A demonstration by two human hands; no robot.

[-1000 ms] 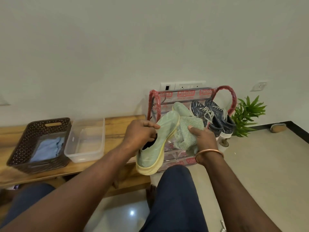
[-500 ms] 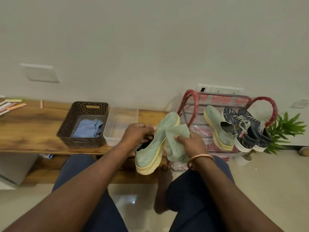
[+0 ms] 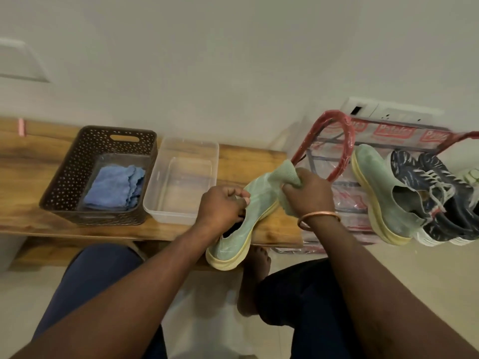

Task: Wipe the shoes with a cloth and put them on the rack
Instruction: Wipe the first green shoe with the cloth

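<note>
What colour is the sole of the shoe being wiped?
Pale yellow sole on a mint-green shoe; clearest at the heel, head view.

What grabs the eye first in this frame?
Centre frame, the left hand grips a pale green shoe by its collar while the right hand presses a green cloth on its toe. To the right, its twin and a navy pair sit on the red rack; to the left, a brown basket holding a blue cloth stands on the wooden bench.

Wooden bench [image 3: 26, 182] holds brown basket [image 3: 64, 182] beside clear tub [image 3: 178, 216]; red rack [image 3: 348, 136] holds shoes [image 3: 375, 193].
</note>
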